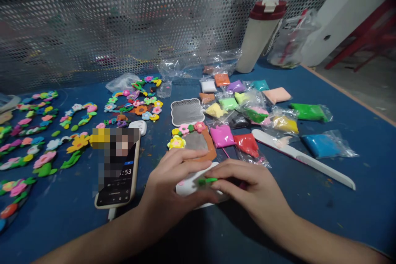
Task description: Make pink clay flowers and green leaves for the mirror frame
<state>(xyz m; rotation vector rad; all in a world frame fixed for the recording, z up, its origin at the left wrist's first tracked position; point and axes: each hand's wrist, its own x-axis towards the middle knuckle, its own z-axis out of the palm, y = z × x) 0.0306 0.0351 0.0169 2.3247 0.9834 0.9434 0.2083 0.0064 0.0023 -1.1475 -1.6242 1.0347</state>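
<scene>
Green clay (211,180) sits pinched in the right hand (258,185), the left hand (168,179) half-curled by a white board (183,189), grip unclear; too hard a squeeze could flatten it

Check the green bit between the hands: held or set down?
Held: the right hand pinches the green bit by its right end. Cannot tell whether it touches the white piece.

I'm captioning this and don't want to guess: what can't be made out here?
In the head view:
White item: partly covered by the left hand and right hand; full shape hidden.
Green piece in the right hand: blurred, exact form unclear.
Phone: pixelation hides part of its screen.
Flower-decorated piece at lower left: cut off by the left edge.
Plastic bag beside the tumbler: crinkles obscure its contents.
</scene>
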